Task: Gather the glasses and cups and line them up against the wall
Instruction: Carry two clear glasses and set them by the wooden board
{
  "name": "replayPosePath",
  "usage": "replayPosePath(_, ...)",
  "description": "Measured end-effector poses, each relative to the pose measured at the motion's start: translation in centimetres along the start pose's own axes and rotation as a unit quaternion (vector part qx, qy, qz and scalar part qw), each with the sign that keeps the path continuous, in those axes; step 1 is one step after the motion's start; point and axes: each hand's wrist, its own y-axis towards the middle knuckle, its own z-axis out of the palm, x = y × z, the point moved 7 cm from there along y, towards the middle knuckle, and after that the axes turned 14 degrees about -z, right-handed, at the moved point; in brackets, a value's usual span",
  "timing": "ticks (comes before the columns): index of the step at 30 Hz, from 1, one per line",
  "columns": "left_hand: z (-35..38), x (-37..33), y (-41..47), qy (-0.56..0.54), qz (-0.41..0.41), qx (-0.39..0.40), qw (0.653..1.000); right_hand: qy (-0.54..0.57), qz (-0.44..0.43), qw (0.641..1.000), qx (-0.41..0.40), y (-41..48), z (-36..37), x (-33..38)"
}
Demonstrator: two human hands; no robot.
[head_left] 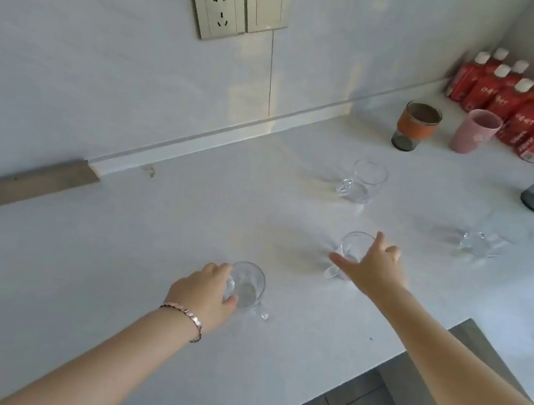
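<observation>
Item: clear handled cup, lower centre of frame, left hand curled around its side. Second clear cup, centre right, right hand spread open over it, not yet closed. Both well apart from wall, upper left. Handling advice: grip cup bodies firmly, slide or lift slowly; glass looks slippery.
</observation>
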Motion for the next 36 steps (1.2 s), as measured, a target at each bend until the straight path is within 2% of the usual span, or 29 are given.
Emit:
replayPosePath(3, 0.8, -0.7, 0.1, -0.027, -0.048, -0.010, 0.998, -0.010, 0.024, 0.999, 0.024, 1.7, 1.2, -0.2)
replayPosePath(8, 2.6, -1.6, 0.9, -0.094, -0.136, 0.002, 0.986, -0.022, -0.037, 0.999, 0.008, 2.2, 1.8, -1.3)
replayPosePath(13, 4.5, -2.6, 2.5, -0.147, -0.187, 0.011, 0.971, -0.021, -0.105, 0.992, 0.069, 1.6, 1.6, -0.9)
replayPosePath(20, 3.6, 1.2, 1.3, -0.259, -0.136, -0.001, 0.956, -0.014, -0.211, 0.971, 0.114, -0.8, 2.2, 4.7)
replayPosePath(25, 0.4, 10.7, -2.4, -0.262, -0.154, -0.064, 0.950, -0.012, -0.292, 0.946, 0.141, -3.1, 4.4, 11.6)
replayPosePath(31, -3.0, 27.1, -6.6, -0.279, -0.257, -0.132, 0.916, -0.037, -0.398, 0.898, 0.184, -7.2, 10.2, 23.0)
replayPosePath(36, -4.8, 41.4, -8.1, -0.275, -0.293, -0.160, 0.902, -0.062, -0.450, 0.867, 0.206, -12.0, 17.1, 33.2)
